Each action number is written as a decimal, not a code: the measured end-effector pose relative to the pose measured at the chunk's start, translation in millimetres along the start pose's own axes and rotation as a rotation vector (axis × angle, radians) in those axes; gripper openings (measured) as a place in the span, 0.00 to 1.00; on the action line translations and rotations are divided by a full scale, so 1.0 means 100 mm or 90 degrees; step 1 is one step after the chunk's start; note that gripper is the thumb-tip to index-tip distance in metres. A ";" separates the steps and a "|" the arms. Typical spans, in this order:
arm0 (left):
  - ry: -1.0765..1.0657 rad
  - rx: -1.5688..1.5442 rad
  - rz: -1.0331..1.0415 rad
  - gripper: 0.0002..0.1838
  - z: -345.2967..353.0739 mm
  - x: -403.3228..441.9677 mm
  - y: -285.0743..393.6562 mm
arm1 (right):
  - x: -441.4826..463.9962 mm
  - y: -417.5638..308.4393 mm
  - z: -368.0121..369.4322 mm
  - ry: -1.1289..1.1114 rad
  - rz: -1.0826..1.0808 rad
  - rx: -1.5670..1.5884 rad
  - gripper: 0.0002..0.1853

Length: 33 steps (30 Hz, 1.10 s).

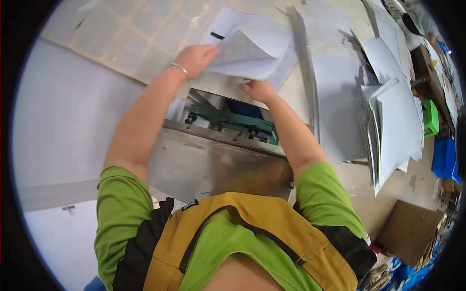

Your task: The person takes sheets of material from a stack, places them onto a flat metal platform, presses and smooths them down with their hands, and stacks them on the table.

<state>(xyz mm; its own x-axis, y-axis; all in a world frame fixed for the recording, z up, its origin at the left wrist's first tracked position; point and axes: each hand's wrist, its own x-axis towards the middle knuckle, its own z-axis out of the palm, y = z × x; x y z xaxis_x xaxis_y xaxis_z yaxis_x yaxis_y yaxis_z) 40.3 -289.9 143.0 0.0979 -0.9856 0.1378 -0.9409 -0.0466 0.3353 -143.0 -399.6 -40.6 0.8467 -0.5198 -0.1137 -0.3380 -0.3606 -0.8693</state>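
Note:
White sheets (pixel 247 48) lie on the worktop ahead of me, the upper one lifted and curled at its near side. At its left edge is my left hand (pixel 196 59), fingers closed on the sheet, with a bracelet on the wrist. My right hand (pixel 258 90) is at the sheet's near edge, its fingers drawn together and partly under the paper, so what they hold is hard to see. A black mark (pixel 217 35) shows on the sheet below. Between my forearms, a green metal mechanism (pixel 233 119) with black knobs sits in an opening of the worktop.
Tall stacks of grey-white sheets (pixel 337 102) stand on the right, with more leaning sheets (pixel 395 126) beyond. Farther right are a green stool (pixel 430 118), a blue bin (pixel 444 157) and a cardboard box (pixel 409 233). Part of another person shows at the top right.

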 end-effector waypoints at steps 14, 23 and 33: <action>0.425 -0.044 -0.022 0.17 -0.60 -0.52 0.05 | -0.57 -0.03 0.57 0.414 0.370 0.863 0.12; 0.184 0.224 0.304 0.27 -1.44 -2.68 1.12 | -0.52 0.22 0.42 0.282 0.369 0.890 0.19; -0.477 -0.301 0.292 0.34 1.01 -3.72 0.79 | -1.80 -0.94 1.24 0.317 -0.141 -0.367 0.33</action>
<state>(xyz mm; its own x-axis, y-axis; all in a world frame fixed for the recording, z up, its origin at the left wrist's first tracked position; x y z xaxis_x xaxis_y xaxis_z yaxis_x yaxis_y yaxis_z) -103.2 56.9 24.2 -0.6251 -0.7484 -0.2219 -0.5951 0.2729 0.7559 -212.7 -175.9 1.6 0.6818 -0.6251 0.3801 -0.4574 -0.7697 -0.4454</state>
